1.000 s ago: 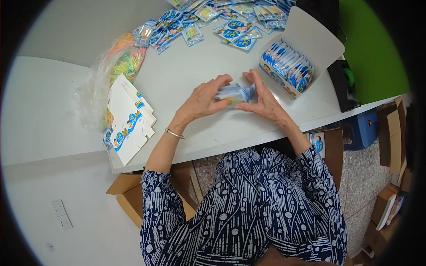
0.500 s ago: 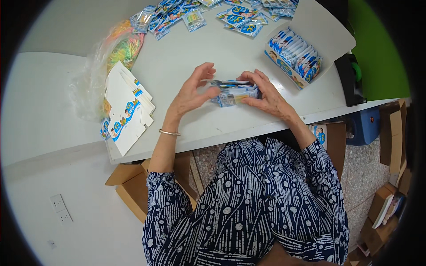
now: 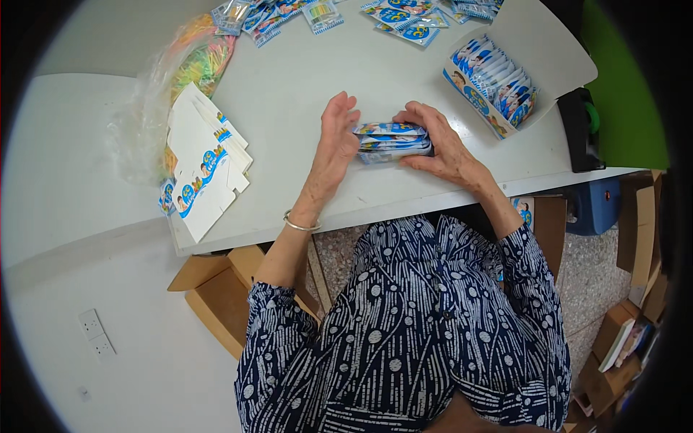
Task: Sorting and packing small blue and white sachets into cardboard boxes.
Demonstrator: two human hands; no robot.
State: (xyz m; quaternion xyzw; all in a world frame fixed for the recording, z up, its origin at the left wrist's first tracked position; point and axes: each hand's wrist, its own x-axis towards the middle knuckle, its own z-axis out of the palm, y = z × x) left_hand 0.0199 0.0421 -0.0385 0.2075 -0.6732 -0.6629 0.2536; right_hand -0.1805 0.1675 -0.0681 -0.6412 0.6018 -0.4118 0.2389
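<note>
A stack of small blue-and-white plastic packets (image 3: 392, 142) stands on edge on the white table (image 3: 289, 101) in front of me. My right hand (image 3: 442, 144) grips its right end, thumb on the near side and fingers on the far side. My left hand (image 3: 337, 137) is upright at the stack's left end, fingers stretched out and the palm close against the packets. Whether it touches them I cannot tell for sure. To the right sits an open carton (image 3: 480, 97) holding a row of similar packets (image 3: 498, 76), its white lid raised.
Loose packets (image 3: 404, 18) lie along the far edge. At left are flat printed cartons (image 3: 206, 169) and a clear bag of colourful thin sticks (image 3: 202, 65). A black tape dispenser (image 3: 580, 130) stands at right. Open cardboard boxes (image 3: 224, 296) sit below the table.
My left hand has straightened and moved right, flat against the stack's end. The packets now sit more evenly together, their blue edges facing up. The view has shifted slightly.
</note>
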